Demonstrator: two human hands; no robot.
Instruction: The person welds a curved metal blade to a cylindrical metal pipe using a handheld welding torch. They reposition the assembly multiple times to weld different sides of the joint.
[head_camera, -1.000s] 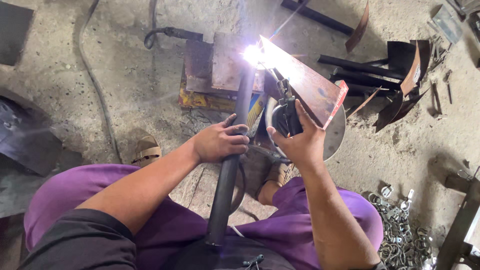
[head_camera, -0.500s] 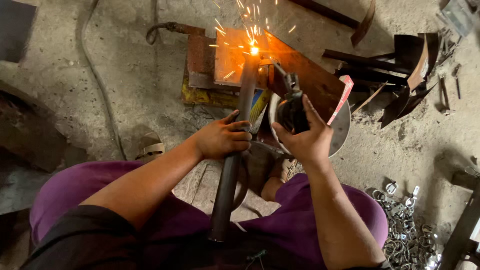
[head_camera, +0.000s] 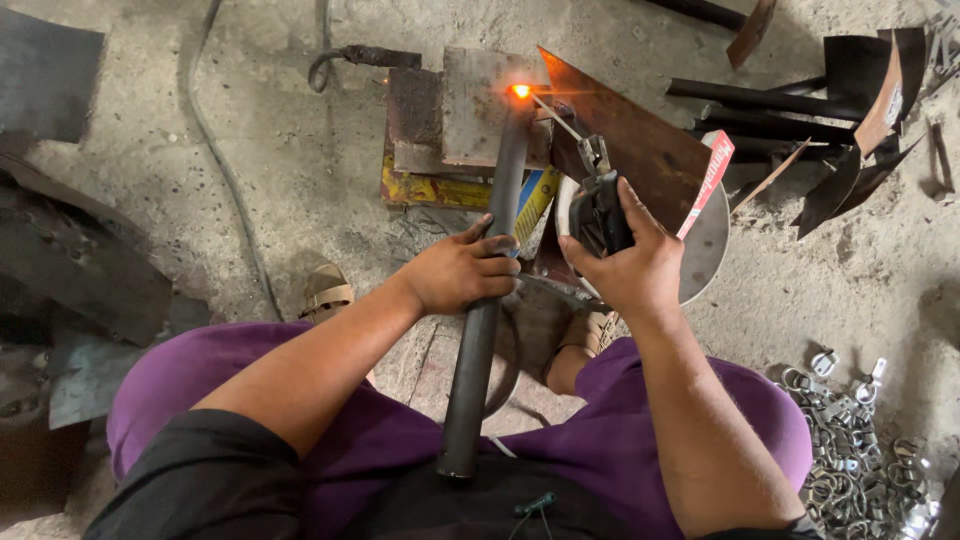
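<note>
Seated person w/ purple trousers, seen from above; both hands work at centre of frame. Left hand (head_camera: 462, 272) is wrapped round a dark steel pipe (head_camera: 480, 330), fingers curled over the top, thumb side toward upper frame. The pipe runs from the lap at bottom centre up to the upper centre, where its far end touches a flat steel plate (head_camera: 480, 105). At that joint sits a small orange glowing spot (head_camera: 520, 91).

Right hand (head_camera: 630, 265), centre-right, is clenched on a black electrode holder (head_camera: 600, 215); a thin welding rod (head_camera: 556, 117) sticks out toward the upper left, tip just beside the glow. Behind the holder a rusty triangular sheet (head_camera: 640, 150) leans, w/ a red and white box (head_camera: 712, 175) at its right edge & a round metal disc (head_camera: 705, 255) below.

Plate rests on a yellow block (head_camera: 425, 188). A cable w/ clamp (head_camera: 350, 58) lies at upper left-centre. Dark bars & scrap pieces (head_camera: 800, 100) fill upper right. Pile of small shiny metal clamps (head_camera: 860, 450) at lower right. Sandalled foot (head_camera: 325, 290) shows left of centre on sandy concrete floor (head_camera: 250, 120).
</note>
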